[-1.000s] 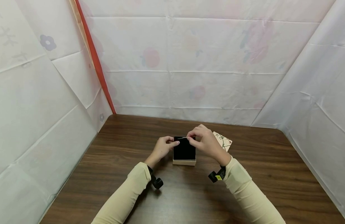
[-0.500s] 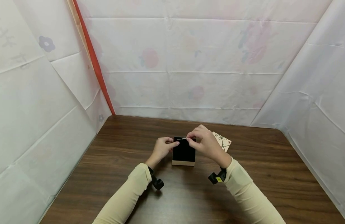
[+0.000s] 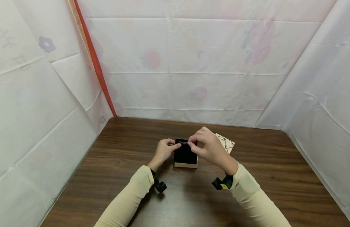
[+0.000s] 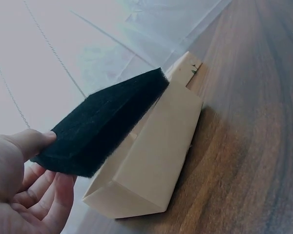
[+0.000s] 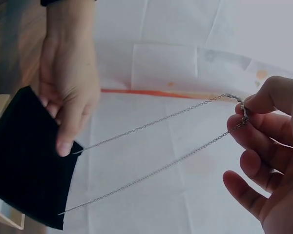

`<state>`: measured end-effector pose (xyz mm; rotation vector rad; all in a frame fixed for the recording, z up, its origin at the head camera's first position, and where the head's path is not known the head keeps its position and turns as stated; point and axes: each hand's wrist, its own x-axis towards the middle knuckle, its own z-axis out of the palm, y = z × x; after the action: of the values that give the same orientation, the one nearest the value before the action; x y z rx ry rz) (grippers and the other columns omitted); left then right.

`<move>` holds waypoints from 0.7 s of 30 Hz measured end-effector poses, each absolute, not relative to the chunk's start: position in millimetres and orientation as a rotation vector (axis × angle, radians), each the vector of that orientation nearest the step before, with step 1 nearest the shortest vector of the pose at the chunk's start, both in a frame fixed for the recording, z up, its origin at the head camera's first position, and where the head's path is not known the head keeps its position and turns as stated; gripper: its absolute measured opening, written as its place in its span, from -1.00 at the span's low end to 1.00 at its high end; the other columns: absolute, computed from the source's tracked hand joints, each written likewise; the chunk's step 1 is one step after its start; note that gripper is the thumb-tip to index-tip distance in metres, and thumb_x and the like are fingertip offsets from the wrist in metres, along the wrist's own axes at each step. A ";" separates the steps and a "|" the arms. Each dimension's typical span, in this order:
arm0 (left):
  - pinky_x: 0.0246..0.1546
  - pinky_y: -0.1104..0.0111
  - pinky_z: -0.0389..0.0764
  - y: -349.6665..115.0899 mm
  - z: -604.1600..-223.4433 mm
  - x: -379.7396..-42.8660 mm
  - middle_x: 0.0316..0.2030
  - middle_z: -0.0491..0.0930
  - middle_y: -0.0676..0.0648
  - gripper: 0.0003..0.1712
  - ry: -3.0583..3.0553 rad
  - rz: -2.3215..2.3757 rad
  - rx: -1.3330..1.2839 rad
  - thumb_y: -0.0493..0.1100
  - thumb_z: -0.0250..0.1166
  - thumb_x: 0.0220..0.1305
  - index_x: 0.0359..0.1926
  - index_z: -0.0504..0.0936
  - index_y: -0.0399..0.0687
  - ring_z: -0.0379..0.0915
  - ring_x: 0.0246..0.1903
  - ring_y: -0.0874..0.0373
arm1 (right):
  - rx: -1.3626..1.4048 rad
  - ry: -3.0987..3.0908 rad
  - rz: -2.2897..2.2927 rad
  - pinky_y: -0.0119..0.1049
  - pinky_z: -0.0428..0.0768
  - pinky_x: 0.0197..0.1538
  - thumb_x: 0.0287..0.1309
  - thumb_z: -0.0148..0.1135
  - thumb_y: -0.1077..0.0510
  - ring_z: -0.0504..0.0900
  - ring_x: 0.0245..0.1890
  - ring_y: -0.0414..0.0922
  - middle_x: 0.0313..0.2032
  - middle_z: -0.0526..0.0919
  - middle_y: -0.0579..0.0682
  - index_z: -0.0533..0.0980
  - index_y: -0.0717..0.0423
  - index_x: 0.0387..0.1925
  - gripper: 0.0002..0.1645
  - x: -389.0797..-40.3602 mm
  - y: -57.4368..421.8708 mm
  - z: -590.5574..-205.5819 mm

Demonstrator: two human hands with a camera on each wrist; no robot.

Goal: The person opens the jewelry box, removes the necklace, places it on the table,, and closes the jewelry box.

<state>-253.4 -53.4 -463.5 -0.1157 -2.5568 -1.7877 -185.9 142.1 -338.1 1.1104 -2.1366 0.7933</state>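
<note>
A small beige box (image 3: 186, 164) stands mid-table with a black foam pad (image 3: 185, 152) tilted up out of it. My left hand (image 3: 175, 145) holds the pad's left edge, thumb on top (image 4: 36, 141) and fingers beneath. The pad (image 4: 102, 126) lifts clear of the box wall (image 4: 156, 156). A thin silver chain (image 5: 156, 122) runs in two strands from the pad (image 5: 24, 156) to my right hand (image 5: 246, 114), which pinches its clasp end. In the head view the chain (image 3: 184, 142) shows between both hands above the pad's far edge, with the right hand (image 3: 192, 143) over the box.
A beige lid with a branch pattern (image 3: 227, 143) lies just right of the box, partly behind my right hand. The brown wooden table (image 3: 135, 195) is walled on three sides by white flowered sheets (image 3: 192, 63), with an orange-red strip (image 3: 95, 60) at the left corner.
My right hand has shifted slightly left and toward me, drawing the chain taut from the pad. The left hand keeps its hold on the pad.
</note>
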 end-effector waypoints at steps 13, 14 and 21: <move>-0.49 0.43 0.52 -54.9 -459.4 -251.2 -0.41 0.70 -0.15 -0.69 -2.585 -1.759 -0.124 -0.07 0.42 0.17 -0.27 0.67 -0.29 0.49 -0.57 0.26 | 1.127 -2.130 0.783 -0.36 0.37 -0.35 0.01 0.31 0.40 0.40 -0.44 -0.18 -0.52 0.63 -0.11 0.64 0.11 -0.51 -0.85 -186.3 142.8 -316.5; -0.49 0.43 0.52 -55.1 -459.3 -251.0 -0.42 0.69 -0.15 -0.69 -2.586 -1.752 -0.127 -0.07 0.42 0.16 -0.28 0.67 -0.28 0.48 -0.57 0.26 | 1.121 -2.152 0.788 -0.36 0.37 -0.35 0.03 0.31 0.39 0.40 -0.44 -0.19 -0.52 0.63 -0.11 0.64 0.11 -0.50 -0.86 -187.6 143.2 -314.3; -0.50 0.43 0.44 -56.7 -463.3 -247.1 -0.50 0.65 -0.08 -0.71 -2.607 -1.717 -0.188 -0.08 0.42 0.16 -0.31 0.67 -0.27 0.41 -0.59 0.27 | 1.071 -2.324 0.831 -0.31 0.46 -0.35 0.13 0.26 0.36 0.45 -0.41 -0.12 -0.46 0.65 -0.05 0.67 0.14 -0.42 -0.87 -199.5 149.6 -303.1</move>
<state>-247.1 -56.7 -463.3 -0.1879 -2.6073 -1.7174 -199.5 149.6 -303.1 1.0707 -2.3235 0.8312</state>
